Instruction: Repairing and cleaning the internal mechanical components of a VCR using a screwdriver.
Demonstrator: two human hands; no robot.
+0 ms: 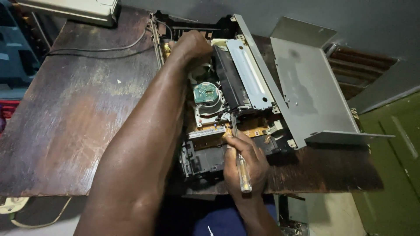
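Note:
An opened video cassette machine (245,87) lies on a worn wooden table (78,113), its circuit boards and round silver drum with a small green board (205,94) exposed. My left hand (190,46) reaches across to the machine's far left corner and grips the chassis there. My right hand (245,164) holds a screwdriver (243,172) with a clear yellowish handle. Its shaft points up into the machine, tip near the black cassette mechanism (229,83).
The machine's grey metal cover (306,87) lies upturned to the right on the table. A black cable (100,49) runs across the table's far left. A pale device (74,9) sits at the far left corner. Green floor (393,157) is at right.

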